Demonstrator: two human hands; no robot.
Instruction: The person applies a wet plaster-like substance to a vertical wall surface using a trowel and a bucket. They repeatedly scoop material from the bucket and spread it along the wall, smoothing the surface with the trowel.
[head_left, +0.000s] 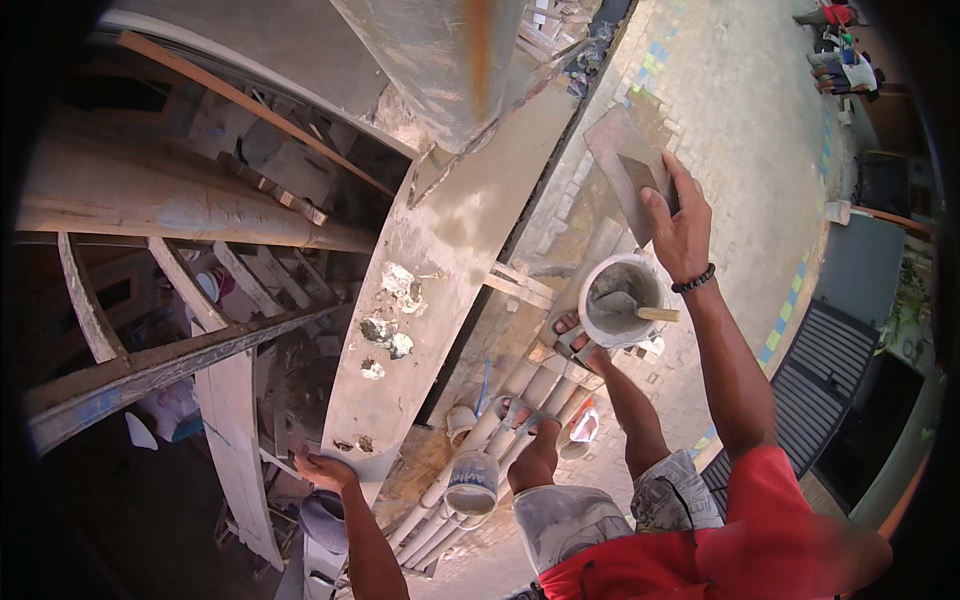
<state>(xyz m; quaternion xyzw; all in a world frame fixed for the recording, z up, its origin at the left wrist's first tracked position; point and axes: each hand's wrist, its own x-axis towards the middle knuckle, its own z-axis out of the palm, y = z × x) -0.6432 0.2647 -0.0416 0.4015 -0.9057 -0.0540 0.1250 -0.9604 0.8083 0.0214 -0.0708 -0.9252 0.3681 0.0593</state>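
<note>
My right hand (685,225) is closed round the grip of a flat rectangular plastering trowel (610,148), raised to the right of the wall. Below it stands a white bucket (588,312) with grey mortar inside. A small trowel with a wooden handle (658,314) lies across the bucket. My left hand (325,470) is at the left edge of a grey plastered concrete ledge (430,240), its fingers slightly bent and nothing visible in them. Rough whitish patches (400,287) and holes mark the ledge.
A rusty-streaked column (430,60) rises at the ledge's far end. On the left are a bamboo pole (190,205) and a wooden frame (180,350) over a dark drop. Pipes (440,500) and a smaller bucket (472,480) lie near my feet. People sit far right.
</note>
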